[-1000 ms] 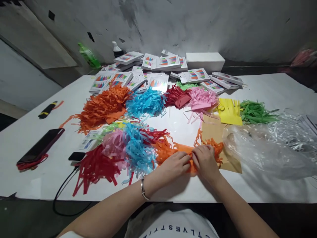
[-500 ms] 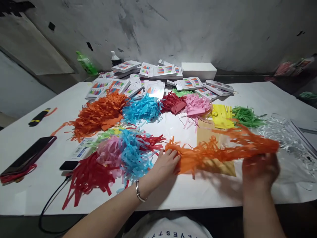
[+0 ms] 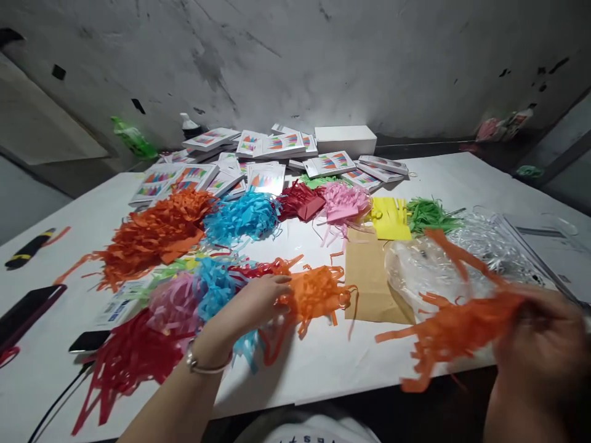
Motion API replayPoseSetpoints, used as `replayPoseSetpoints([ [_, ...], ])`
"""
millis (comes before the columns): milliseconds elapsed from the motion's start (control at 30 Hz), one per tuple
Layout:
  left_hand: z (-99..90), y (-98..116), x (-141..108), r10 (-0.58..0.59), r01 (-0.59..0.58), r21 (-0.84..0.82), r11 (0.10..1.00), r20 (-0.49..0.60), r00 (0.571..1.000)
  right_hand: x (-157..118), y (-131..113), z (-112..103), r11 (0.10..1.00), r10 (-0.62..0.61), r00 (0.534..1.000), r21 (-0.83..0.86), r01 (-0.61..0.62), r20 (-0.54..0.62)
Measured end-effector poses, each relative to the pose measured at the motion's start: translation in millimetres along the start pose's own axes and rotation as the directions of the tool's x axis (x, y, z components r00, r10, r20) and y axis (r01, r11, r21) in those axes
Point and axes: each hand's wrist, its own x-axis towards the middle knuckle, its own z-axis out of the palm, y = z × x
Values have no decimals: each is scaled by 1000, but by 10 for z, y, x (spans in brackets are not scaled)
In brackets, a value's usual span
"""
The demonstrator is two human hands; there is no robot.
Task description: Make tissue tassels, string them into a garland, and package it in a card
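My left hand (image 3: pixel 258 301) has its fingers bent onto a fringed orange tissue paper tassel (image 3: pixel 318 292), which lies at the middle of the table. A second orange tassel (image 3: pixel 450 335) hangs from my right hand (image 3: pixel 545 344), its cut strips dangling leftward over the table's front edge. That hand is smeared by motion, but its fingers look closed on the paper. Beside my left forearm lie fringed bundles: a blue tassel (image 3: pixel 215 286), a pink tassel (image 3: pixel 175 301) and a dark red tassel (image 3: pixel 133 357).
Farther back runs a row of tassels: orange (image 3: pixel 157 234), blue (image 3: pixel 244 215), red (image 3: pixel 302 202), pink (image 3: pixel 344 203), yellow (image 3: pixel 391 218), green (image 3: pixel 429 215). Behind them are piled printed boxes (image 3: pixel 281 144). A brown paper sheet (image 3: pixel 364 283), clear plastic bag (image 3: pixel 410 274), silver tinsel (image 3: pixel 498 246) and phone (image 3: pixel 30 314) lie around.
The orange tissue stretched between my hands is now two separate pieces. My right hand has swung right and toward me with one; my left has shifted left. The view has turned rightward.
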Motion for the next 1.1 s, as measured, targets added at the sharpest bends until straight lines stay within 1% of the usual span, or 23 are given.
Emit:
replayPoseSetpoints([
  [33, -109, 56, -50, 23, -25, -54, 998, -37, 999, 13, -101, 53, 997, -49, 998, -65, 46, -39],
  [100, -295, 275, -113, 63, -93, -164, 982, -181, 981, 42, -307, 194, 975, -208, 975, -64, 213, 81],
  [133, -358, 427, -114, 79, -142, -226, 964, -265, 961, 54, -400, 272, 953, -292, 941, -35, 302, 169],
  [167, -393, 592, -90, 90, -195, -312, 930, -322, 943, 63, -479, 348, 928, -362, 904, -4, 373, 227],
  [200, -396, 757, -42, 95, -235, -416, 878, -331, 939, 67, -543, 417, 908, -410, 878, 15, 419, 249],
  [233, -368, 908, 26, 112, -272, -532, 802, -313, 943, 66, -588, 474, 893, -440, 861, 27, 449, 256],
  [267, -312, 1035, 106, 145, -274, -648, 711, -247, 958, 60, -617, 518, 885, -458, 853, 35, 465, 251],
  [300, -236, 1133, 190, 184, -232, -768, 596, -151, 971, 49, -632, 550, 881, -467, 852, 44, 471, 237],
  [367, -60, 1237, 336, 243, -46, -946, 322, 36, 969, 20, -634, 581, 890, -456, 867, 73, 451, 199],
  [433, 95, 1260, 421, 260, 127, -987, 94, 148, 954, -20, -631, 589, 915, -398, 907, 128, 382, 138],
  [467, 151, 1262, 438, 250, 169, -985, 21, 169, 953, -45, -638, 593, 929, -351, 931, 165, 332, 102],
  [500, 191, 1266, 443, 235, 183, -983, -25, 172, 957, -73, -654, 600, 942, -286, 956, 205, 267, 68],
  [567, 236, 1296, 432, 187, 151, -986, -72, 135, 973, -143, -708, 633, 951, -117, 992, 292, 102, 36],
  [600, 246, 1323, 425, 148, 114, -990, -84, 101, 984, -186, -743, 659, 943, -25, 999, 332, 10, 42],
  [667, 260, 1384, 421, 48, 19, -996, -82, 15, 999, -278, -814, 725, 912, 142, 988, 380, -155, 61],
  [733, 276, 1428, 437, -35, -54, -998, -43, -53, 998, -365, -869, 795, 881, 267, 963, 393, -263, 44],
  [767, 286, 1438, 452, -48, -60, -998, -21, -59, 997, -399, -886, 824, 870, 314, 949, 393, -299, 27],
  [833, 306, 1432, 487, -24, -31, -999, 27, -31, 999, -444, -897, 862, 858, 361, 933, 390, -334, 4],
  [900, 317, 1411, 518, 0, -23, -994, 109, -23, 1000, -463, -878, 877, 879, 329, 944, 369, -303, -7],
  [933, 315, 1402, 528, 10, -50, -983, 178, -49, 999, -466, -860, 879, 898, 297, 954, 345, -272, -23],
  [1000, 296, 1397, 530, 53, -159, -913, 376, -150, 987, -468, -814, 883, 930, 266, 962, 280, -239, -63],
  [1067, 252, 1406, 519, 136, -308, -752, 583, -284, 949, -470, -769, 880, 928, 295, 955, 249, -278, -34],
  [1100, 219, 1411, 517, 181, -375, -654, 657, -347, 920, -471, -751, 868, 917, 315, 949, 251, -309, 15],
])
